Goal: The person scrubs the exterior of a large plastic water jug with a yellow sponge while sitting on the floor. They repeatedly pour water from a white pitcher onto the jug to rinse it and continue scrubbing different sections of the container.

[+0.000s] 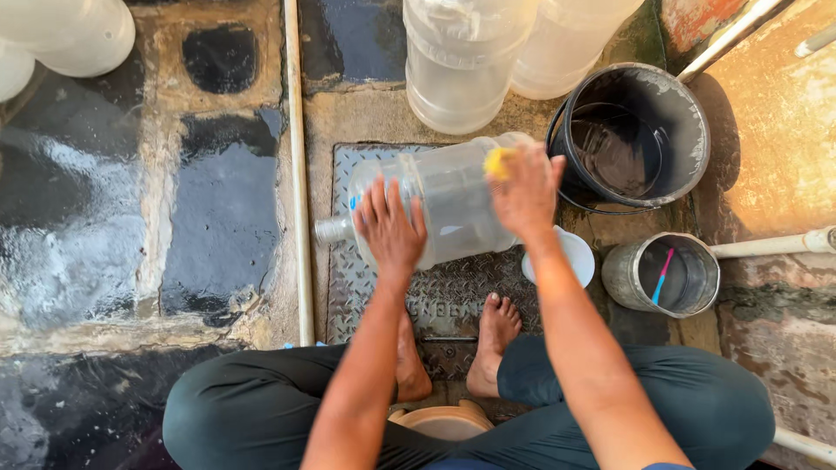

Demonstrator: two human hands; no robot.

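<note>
1. Two hands are laid on one large clear plastic water jug [444,204], which lies on its side on a metal floor plate [348,296] in front of the squatting person, its narrow neck [333,229] pointing away past the left hand.
2. The left hand [390,228] is spread flat, fingers apart, on the jug's shoulder near the neck; nothing is gripped, the jug is only steadied.
3. The right hand [525,193] is closed around a small yellow sponge [498,161], which is pressed against the jug's base end.
4. The jug is judged light while empty, thin-walled and somewhat yielding under pressure; being round and wet, it would likely roll and slip. A firmer hold would be had at the neck or with palms on both ends.
5. Beyond the right hand a dark bucket [688,130] holding water is seen; just beside the right wrist a small white bowl [575,252] sits, and further right a metal can [623,274] with a toothbrush [662,274] in it.
6. Beyond both hands two more clear jugs [461,61] are stood upright on the wet floor [218,218].
</note>
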